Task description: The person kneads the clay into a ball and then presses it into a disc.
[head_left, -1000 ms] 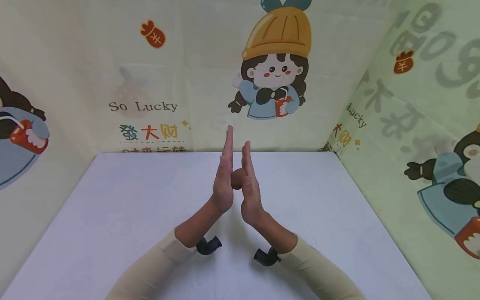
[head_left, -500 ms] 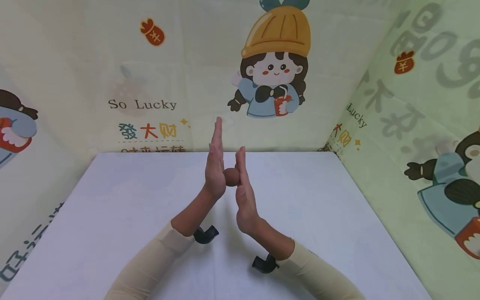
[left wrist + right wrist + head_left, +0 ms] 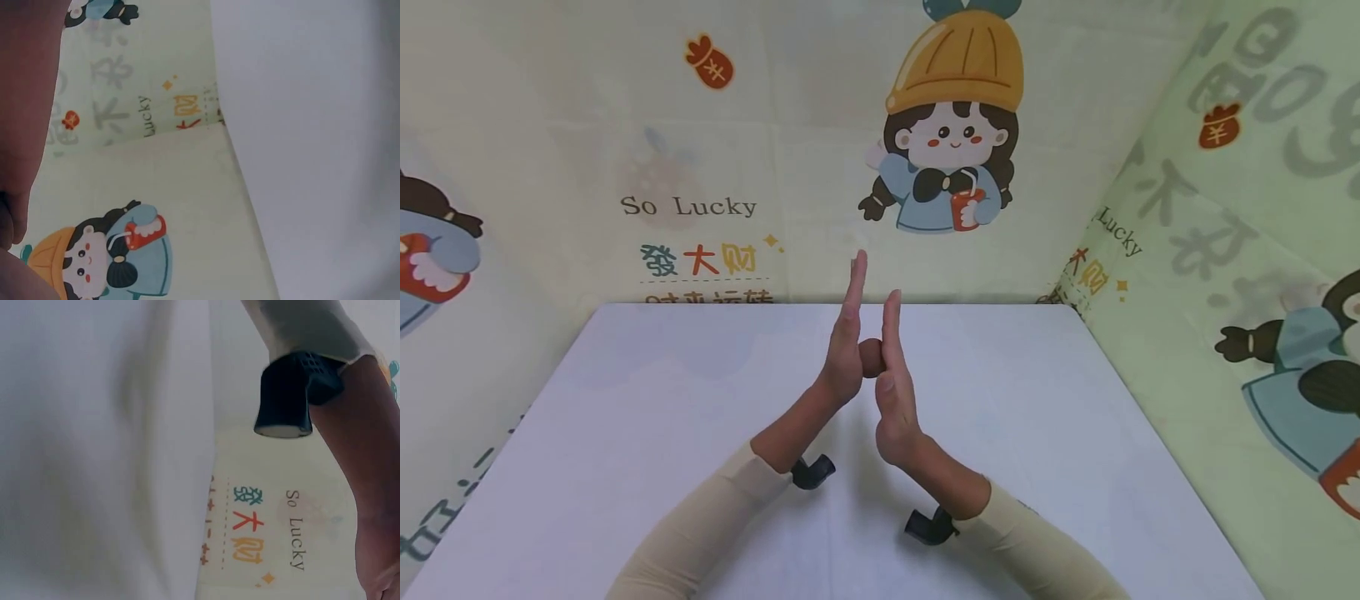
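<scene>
A small round brown ball (image 3: 872,358) sits between my two palms in the head view, above the white table. My left hand (image 3: 846,346) presses it from the left, with straight fingers pointing up and away. On the other side, my right hand (image 3: 897,396) is flat against the ball, its fingers also straight and its heel lower than the left one's. The right wrist view catches part of the left hand (image 3: 378,556) at its edge, but not the ball. Skin fills the left edge of the left wrist view, where the ball is hidden too.
The white table (image 3: 700,375) stretches under both forearms to a printed cloth backdrop (image 3: 812,167) with cartoon figures and lettering. Black wrist cameras hang beneath the sleeves, the left one (image 3: 812,472) and the right one (image 3: 929,527).
My palms slide against each other with the ball between them. The left hand went up and leftward, then came back right and lower; the ball shifted left, then partly right again.
</scene>
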Demonstrator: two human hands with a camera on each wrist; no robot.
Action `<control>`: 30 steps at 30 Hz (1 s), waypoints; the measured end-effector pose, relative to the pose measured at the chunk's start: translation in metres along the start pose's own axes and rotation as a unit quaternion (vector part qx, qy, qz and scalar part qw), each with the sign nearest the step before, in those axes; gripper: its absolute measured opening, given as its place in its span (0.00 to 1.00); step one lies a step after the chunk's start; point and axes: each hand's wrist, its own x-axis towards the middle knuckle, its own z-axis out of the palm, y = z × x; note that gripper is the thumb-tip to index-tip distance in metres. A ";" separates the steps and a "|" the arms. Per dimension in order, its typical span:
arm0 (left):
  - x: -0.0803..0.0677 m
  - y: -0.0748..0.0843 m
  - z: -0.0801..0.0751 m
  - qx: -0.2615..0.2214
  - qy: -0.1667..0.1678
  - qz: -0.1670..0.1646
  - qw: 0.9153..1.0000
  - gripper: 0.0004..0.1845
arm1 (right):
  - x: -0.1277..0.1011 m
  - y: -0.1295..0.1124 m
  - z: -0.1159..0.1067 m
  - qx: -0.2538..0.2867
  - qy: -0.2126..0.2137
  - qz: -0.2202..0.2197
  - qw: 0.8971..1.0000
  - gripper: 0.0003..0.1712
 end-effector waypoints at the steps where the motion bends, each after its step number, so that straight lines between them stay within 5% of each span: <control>1: -0.002 -0.001 0.002 0.003 -0.007 -0.001 1.000 0.39 | 0.001 0.000 0.000 -0.002 0.002 -0.001 1.000 0.50; 10: -0.021 -0.001 0.018 -0.040 -0.055 -0.043 0.997 0.34 | 0.009 0.001 -0.008 -0.020 0.034 -0.009 0.999 0.51; 30: -0.046 0.014 0.040 -0.029 -0.078 -0.041 0.996 0.33 | 0.033 0.001 -0.039 -0.022 0.087 -0.016 0.996 0.49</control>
